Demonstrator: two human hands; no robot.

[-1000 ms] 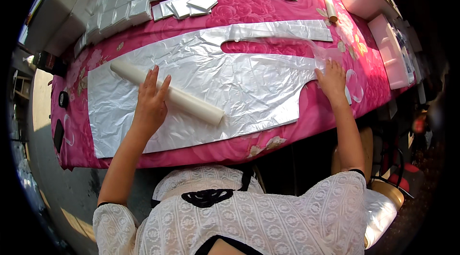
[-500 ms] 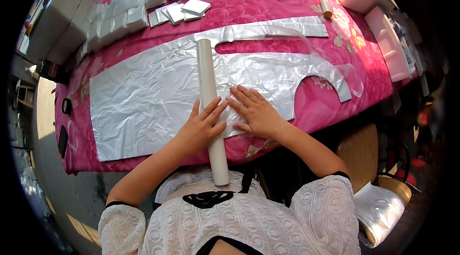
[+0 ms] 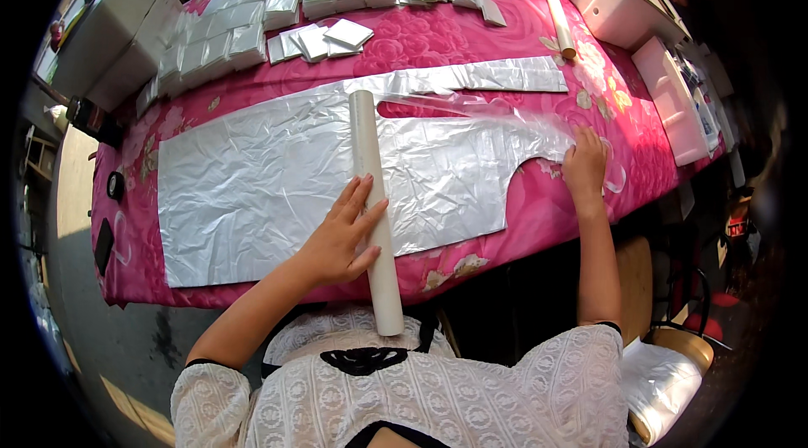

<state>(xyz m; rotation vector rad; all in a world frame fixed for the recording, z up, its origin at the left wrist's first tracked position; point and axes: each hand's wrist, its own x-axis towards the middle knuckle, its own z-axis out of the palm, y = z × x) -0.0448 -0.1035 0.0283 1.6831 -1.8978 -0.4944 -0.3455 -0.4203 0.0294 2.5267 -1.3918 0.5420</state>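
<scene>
The pink flowered tabletop (image 3: pixel 522 221) is carrying everything here, and the big crinkled silver plastic sheet (image 3: pixel 269 187) is lying flat across its middle, running toward the near edge. A white tube (image 3: pixel 373 204) is lying across that sheet, its near end sticking out past the near edge. The left hand (image 3: pixel 341 238) is resting open on the tube, fingers spread flat, pressing rather than clenching. The right hand (image 3: pixel 583 166) is lying palm down, fingers loose, on the sheet's right tip near the right edge. A narrow silver strip (image 3: pixel 497 76) is lying just beyond the sheet. Stacks of folded silver packets (image 3: pixel 278 15) are lining the far edge, with a second roll (image 3: pixel 559 17) and white boxes (image 3: pixel 627 2) at the far right corner.
</scene>
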